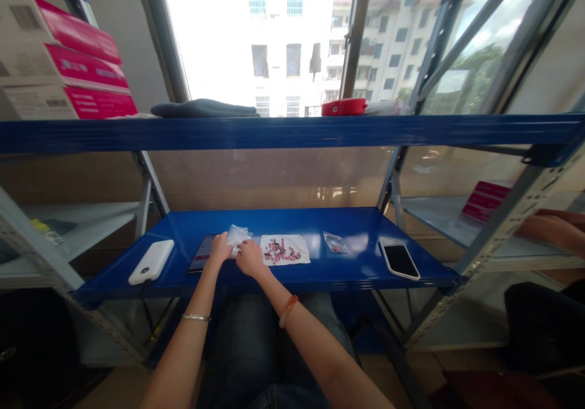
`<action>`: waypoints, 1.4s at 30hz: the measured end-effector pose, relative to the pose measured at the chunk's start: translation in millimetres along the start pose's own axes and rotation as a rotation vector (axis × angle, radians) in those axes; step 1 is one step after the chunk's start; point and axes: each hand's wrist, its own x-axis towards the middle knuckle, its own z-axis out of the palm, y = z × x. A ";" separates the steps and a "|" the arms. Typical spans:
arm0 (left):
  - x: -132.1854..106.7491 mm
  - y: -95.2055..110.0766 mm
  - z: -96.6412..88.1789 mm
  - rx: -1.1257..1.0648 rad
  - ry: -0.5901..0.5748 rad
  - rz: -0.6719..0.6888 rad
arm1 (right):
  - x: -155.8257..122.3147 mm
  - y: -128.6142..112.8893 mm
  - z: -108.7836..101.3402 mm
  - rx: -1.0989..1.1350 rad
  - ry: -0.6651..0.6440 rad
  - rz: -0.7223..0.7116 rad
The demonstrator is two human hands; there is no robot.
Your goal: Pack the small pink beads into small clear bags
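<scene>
We are grasping a clear plastic bag (pixel 239 234) with both hands: our left hand (pixel 220 248) is pinching it at its left edge, and our right hand (pixel 250 258) is gripping its lower right part. The bag is sitting on or just above the table (pixel 356 220), we cannot tell which, between a dark flat tablet (pixel 201 254) and a white cloth (pixel 299 245). We are judging it to be very light, thin and limp, somewhat slippery, and likely to crease or tear under a hard pull; its edges are offering the best hold, between thumb and finger. It is looking see-through, whitish and crumpled, and is catching the window light; we are not making out any contents. Beside it, small pink and dark pieces (pixel 276 253) are lying scattered on the cloth, while a smaller bag (pixel 335 242) is lying further right, with a phone (pixel 400 258) beyond.
</scene>
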 end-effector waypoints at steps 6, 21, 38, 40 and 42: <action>-8.8 13.4 -3.9 0.092 0.072 0.074 | -8.2 0.7 5.4 -0.080 -0.039 -0.022; 11.0 0.0 30.1 0.285 -0.038 0.285 | -16.9 2.3 15.9 -0.076 -0.038 -0.108; 7.1 20.4 21.8 0.165 0.122 0.129 | -21.1 137.7 -62.4 0.042 0.472 0.386; 7.4 28.1 20.1 0.142 0.152 0.093 | -34.5 173.5 -72.2 0.051 0.542 0.481; 6.3 36.6 19.3 0.119 0.175 0.060 | -48.2 200.4 -74.9 0.189 0.647 0.561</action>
